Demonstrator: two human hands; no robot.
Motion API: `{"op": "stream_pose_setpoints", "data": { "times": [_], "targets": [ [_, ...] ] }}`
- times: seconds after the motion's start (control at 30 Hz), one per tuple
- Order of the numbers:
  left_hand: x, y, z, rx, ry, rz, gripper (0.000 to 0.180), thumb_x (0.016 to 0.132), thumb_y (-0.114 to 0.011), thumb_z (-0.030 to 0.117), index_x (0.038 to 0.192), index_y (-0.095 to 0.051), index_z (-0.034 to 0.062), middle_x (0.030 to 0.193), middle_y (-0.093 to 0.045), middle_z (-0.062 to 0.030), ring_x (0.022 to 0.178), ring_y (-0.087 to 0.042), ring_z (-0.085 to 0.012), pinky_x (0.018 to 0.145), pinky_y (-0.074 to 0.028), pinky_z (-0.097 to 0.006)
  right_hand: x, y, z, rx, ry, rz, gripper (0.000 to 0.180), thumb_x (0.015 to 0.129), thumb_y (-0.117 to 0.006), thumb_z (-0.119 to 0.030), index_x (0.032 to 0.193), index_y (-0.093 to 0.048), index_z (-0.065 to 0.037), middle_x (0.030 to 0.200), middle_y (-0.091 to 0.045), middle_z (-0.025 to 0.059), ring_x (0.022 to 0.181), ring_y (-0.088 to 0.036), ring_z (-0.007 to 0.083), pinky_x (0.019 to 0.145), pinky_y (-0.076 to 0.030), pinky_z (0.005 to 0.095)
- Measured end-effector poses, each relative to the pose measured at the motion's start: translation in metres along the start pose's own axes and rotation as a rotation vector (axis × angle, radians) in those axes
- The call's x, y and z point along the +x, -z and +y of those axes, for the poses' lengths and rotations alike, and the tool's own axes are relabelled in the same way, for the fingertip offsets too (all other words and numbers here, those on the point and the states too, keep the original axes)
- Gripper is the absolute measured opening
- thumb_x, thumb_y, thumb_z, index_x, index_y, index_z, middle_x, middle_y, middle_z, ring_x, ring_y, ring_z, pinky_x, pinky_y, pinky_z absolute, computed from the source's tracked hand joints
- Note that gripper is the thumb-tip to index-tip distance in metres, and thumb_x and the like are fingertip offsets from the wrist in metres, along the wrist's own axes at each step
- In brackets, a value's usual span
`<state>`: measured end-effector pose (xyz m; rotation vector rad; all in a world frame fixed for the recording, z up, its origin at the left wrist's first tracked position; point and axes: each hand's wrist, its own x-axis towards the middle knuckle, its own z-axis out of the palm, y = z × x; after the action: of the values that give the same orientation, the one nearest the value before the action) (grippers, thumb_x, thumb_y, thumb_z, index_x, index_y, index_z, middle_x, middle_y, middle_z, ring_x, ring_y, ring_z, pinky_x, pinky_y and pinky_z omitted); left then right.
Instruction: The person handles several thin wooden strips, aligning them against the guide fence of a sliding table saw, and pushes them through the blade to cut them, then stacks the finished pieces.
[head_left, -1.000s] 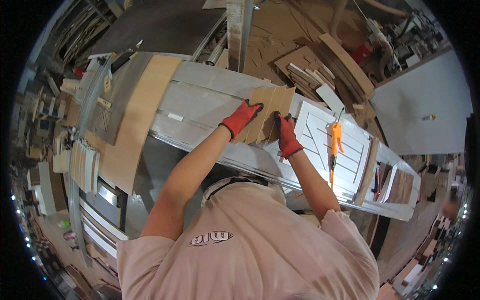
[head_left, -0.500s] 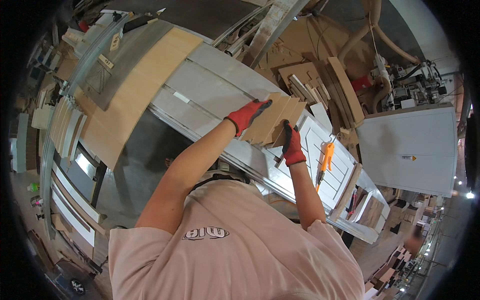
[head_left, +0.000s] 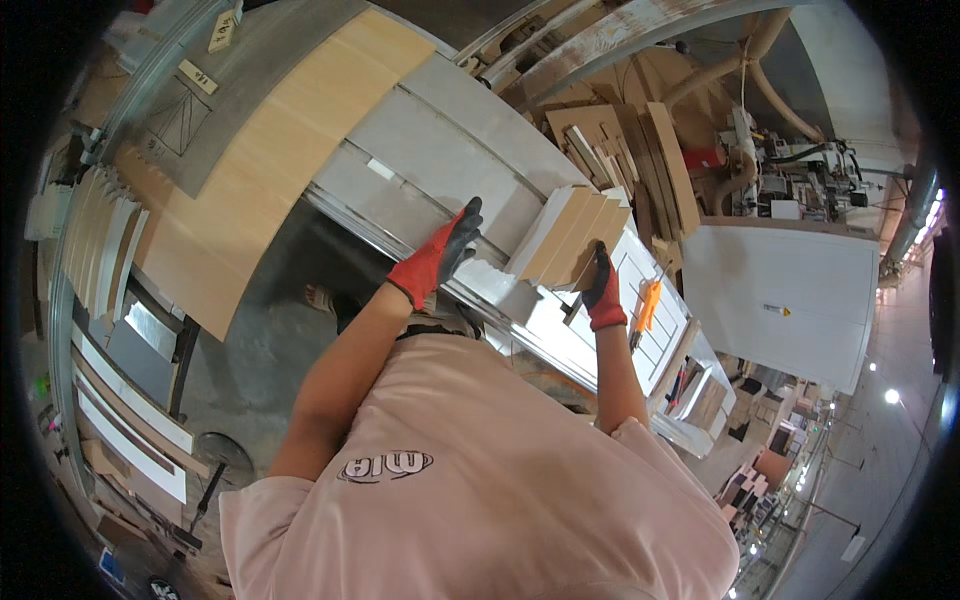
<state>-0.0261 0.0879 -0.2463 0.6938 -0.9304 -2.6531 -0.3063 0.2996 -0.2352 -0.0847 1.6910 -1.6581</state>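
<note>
Several brown strips of board (head_left: 583,238) stand side by side in a block on the grey panel surface, with a white face showing along the left side. My left hand (head_left: 440,252), in a red glove with dark fingers, is held apart from the block on its left. Its fingers are stretched out and nothing is in it. My right hand (head_left: 604,295), gloved the same way, is at the right end of the strips. Its fingers point up flat along them, seemingly touching. An orange hand tool (head_left: 648,306) like an air blow gun lies right of that hand.
The strips rest on a long bench with pale grey panels (head_left: 430,130). A tan sheet (head_left: 290,130) lies across its left part. Wood offcuts (head_left: 600,150) lean beyond the bench, and a white cabinet (head_left: 770,300) stands at the right. Curved white strips (head_left: 105,245) are stacked at far left.
My left hand has come off the strips and moved left. The strips now sit squarer together, with their white side showing. My right hand stays at their right end; the whole view has shifted.
</note>
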Motion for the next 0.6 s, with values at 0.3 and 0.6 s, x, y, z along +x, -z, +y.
{"op": "stream_pose_setpoints", "data": {
  "times": [0.3,0.6],
  "targets": [
    [-0.099,0.076,0.057,0.325,-0.367,-0.21,0.075,0.09,-0.063,0.02,0.154,-0.025,0.0092,0.156,-0.028,-0.0108,0.14,-0.035,-0.023,0.113,-0.033,-0.041,-0.033,-0.079,-0.054,-0.429,0.719,0.503,0.041,0.099,-0.057,-0.027,0.128,-0.054,0.003,0.12,-0.061,0.0121,0.106,-0.058,0.0209,0.091,-0.048,0.0355],
    [-0.198,0.169,0.085,0.571,-0.786,0.622,0.043,0.102,-0.048,0.032,0.139,-0.048,0.01,0.128,-0.06,-0.011,0.106,-0.062,-0.0222,0.095,-0.048,-0.036,-0.107,-0.349,0.005,-0.473,0.742,-0.243,0.042,0.096,-0.055,-0.004,0.138,-0.049,0.0,0.132,-0.057,0.0089,0.117,-0.055,0.0167,0.099,-0.044,0.029]
  ]
}}
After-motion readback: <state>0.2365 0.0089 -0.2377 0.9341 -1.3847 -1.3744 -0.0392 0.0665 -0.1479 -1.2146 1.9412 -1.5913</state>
